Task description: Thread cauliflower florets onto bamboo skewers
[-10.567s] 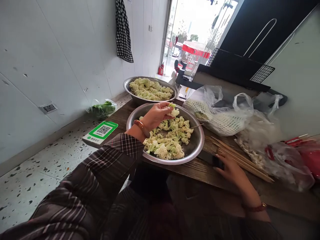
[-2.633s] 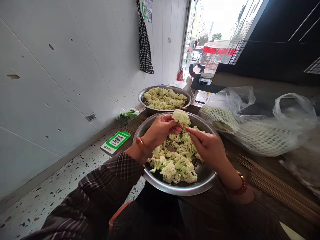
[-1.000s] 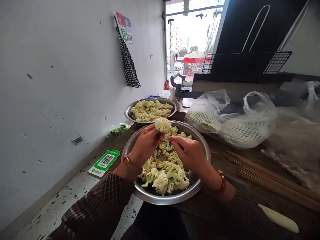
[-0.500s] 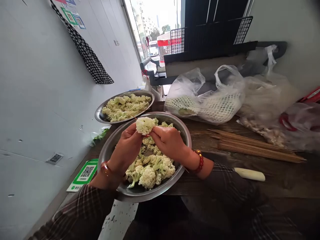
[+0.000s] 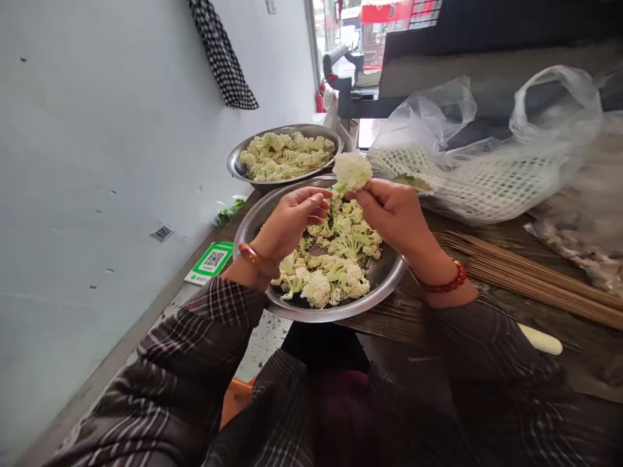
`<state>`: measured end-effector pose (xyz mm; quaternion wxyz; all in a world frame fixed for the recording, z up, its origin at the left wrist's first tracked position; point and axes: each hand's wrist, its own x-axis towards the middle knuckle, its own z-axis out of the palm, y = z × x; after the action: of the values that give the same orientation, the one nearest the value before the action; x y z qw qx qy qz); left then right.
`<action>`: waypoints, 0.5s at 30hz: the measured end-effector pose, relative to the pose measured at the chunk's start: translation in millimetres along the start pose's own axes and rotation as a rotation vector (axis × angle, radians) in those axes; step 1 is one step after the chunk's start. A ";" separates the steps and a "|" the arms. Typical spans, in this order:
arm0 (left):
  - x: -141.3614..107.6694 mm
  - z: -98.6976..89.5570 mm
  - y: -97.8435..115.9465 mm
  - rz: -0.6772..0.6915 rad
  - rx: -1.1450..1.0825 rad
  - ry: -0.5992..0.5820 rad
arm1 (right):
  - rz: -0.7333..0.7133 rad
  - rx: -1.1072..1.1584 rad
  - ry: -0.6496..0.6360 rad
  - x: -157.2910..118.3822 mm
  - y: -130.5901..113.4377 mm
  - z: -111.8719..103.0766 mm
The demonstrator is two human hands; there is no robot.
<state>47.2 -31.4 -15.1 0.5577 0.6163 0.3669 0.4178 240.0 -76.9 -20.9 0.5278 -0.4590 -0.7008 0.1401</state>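
Observation:
A pale cauliflower floret (image 5: 352, 172) is held up over the far part of the near metal bowl by my right hand (image 5: 392, 211), whose fingers pinch its underside. Just left of the stem is my left hand (image 5: 296, 220), its fingers curled and slightly apart, with nothing visible in them. Below both hands, the near bowl (image 5: 324, 315) holds several cauliflower pieces (image 5: 335, 279). Behind it, a second metal bowl (image 5: 233, 160) is filled with more florets (image 5: 287, 155).
Clear plastic bags (image 5: 496, 175) lie at the back right. Thin wooden sticks (image 5: 530, 275) and a pale knife handle (image 5: 541, 338) rest on the right of the table. A green QR card (image 5: 210, 261) sits left of the near bowl, beside the wall.
The view has tilted down and shifted left. My left hand has come off the floret and opened; my right hand still holds it.

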 end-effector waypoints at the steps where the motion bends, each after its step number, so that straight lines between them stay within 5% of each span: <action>1: 0.0 -0.7 -1.7 -0.013 0.064 -0.043 | 0.020 0.022 -0.011 -2.6 0.8 -2.5; 5: 3.1 -0.2 -11.2 0.082 0.429 -0.203 | 0.159 0.065 -0.019 -18.4 11.5 -7.2; 10: 14.6 -4.1 -30.6 0.306 0.930 -0.185 | 0.306 0.271 0.011 -32.2 25.9 -6.0; 15: 27.2 -9.0 -47.4 0.395 1.155 -0.213 | 0.312 0.365 0.026 -36.1 25.9 -6.9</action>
<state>49.9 2.2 -59.1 0.0799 0.9131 0.3552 0.1834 259.6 -93.6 -57.7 0.5831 -0.4606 -0.5774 0.3384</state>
